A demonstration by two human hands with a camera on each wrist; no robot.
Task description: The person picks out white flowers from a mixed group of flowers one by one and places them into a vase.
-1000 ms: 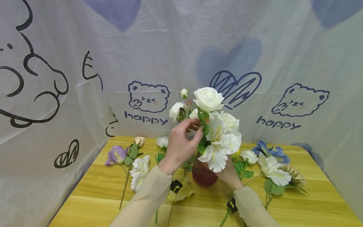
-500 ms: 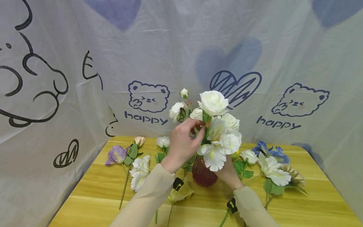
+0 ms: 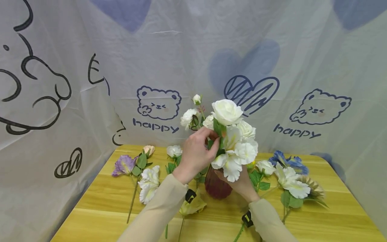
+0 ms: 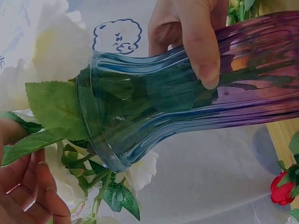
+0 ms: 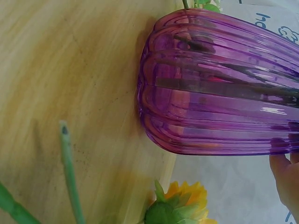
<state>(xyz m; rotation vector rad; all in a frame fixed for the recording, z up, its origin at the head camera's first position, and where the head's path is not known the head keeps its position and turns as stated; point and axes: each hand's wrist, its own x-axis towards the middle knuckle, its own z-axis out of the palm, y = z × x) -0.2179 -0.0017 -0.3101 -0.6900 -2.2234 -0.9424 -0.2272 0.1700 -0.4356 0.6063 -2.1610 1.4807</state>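
Observation:
A ribbed see-through vase [image 3: 218, 185], blue at the neck [image 4: 126, 98] and purple below [image 5: 210, 93], stands on the wooden table with stems inside. My right hand [image 3: 239, 185] grips it from the right, its thumb [image 4: 205, 65] lying along the side in the left wrist view. Above the vase mouth my left hand [image 3: 198, 151] pinches a white rose [image 3: 227, 112] just under its bloom, among green leaves [image 4: 53, 107]. White ruffled blooms [image 3: 235, 156], another white rose [image 3: 247, 129] and smaller white flowers [image 3: 188, 117] crowd around it.
Loose flowers lie on the table [image 3: 99, 218]: a purple one [image 3: 124, 165], white ones [image 3: 149, 185], a yellow one [image 3: 193, 205] at left; blue [image 3: 290, 161] and white ones [image 3: 291, 183] at right. A printed cloth [image 3: 193, 60] hangs close behind the table.
The white rose in my left hand has moved down and slightly right, and the left hand has shifted a little right with it. My right hand stays on the vase.

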